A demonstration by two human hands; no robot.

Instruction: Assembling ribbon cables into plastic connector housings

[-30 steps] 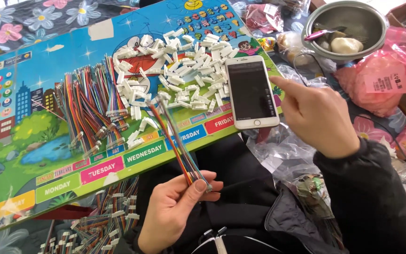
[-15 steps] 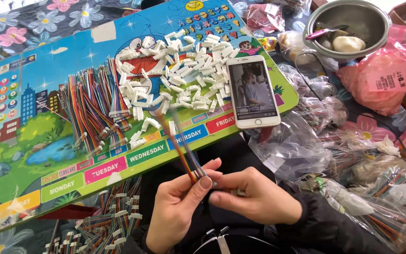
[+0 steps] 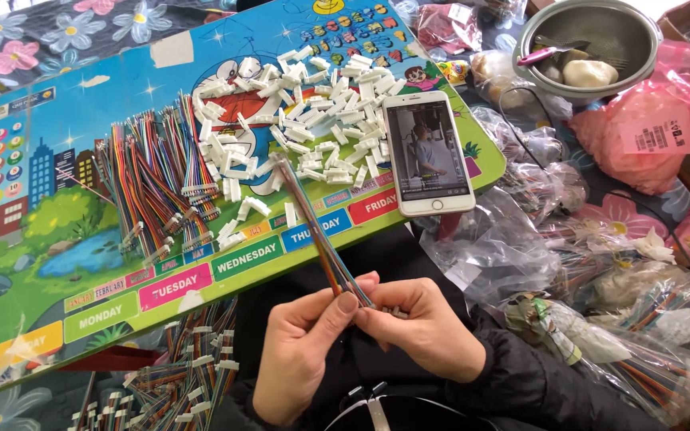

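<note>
My left hand (image 3: 309, 347) and my right hand (image 3: 425, 327) meet over my lap, both pinching the near end of a flat multicoloured ribbon cable (image 3: 313, 219). The cable's far end lies on the colourful board (image 3: 81, 263), beside a heap of small white plastic connectors (image 3: 297, 120). A bundle of similar coloured ribbon cables (image 3: 157, 179) rests on the board to the left of the heap. A white smartphone (image 3: 427, 152) with a lit screen lies on the board's right edge, just beyond my right hand.
Finished cables with white plugs (image 3: 169, 383) pile below the board at my left. Clear plastic bags of cables (image 3: 600, 319) crowd the right side. A metal bowl (image 3: 592, 48) with food and a pink bag (image 3: 664, 120) sit at the far right.
My right hand left the phone and came down to the cable end held by my left hand. The phone screen went from blank white to showing a picture.
</note>
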